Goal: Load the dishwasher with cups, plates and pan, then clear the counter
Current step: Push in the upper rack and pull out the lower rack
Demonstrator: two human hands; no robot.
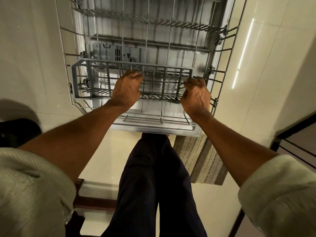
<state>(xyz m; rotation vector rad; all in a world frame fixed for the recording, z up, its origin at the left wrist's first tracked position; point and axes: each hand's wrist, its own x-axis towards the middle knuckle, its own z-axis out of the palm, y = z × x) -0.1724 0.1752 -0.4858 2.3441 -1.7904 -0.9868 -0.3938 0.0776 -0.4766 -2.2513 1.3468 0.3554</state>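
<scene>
Head view, risk entry: your left hand (126,86) and right hand (196,93), fingers curled round the cutlery basket (89,77), may snag it on the lower rack (222,48) beneath.

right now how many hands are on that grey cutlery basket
2: the left hand grips the cutlery basket near its middle; the right hand grips its right end.

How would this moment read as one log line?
step: positioning basket | left hand: grips grey plastic cutlery basket | right hand: grips basket's right end | grey wire lower rack: no dishes
</scene>
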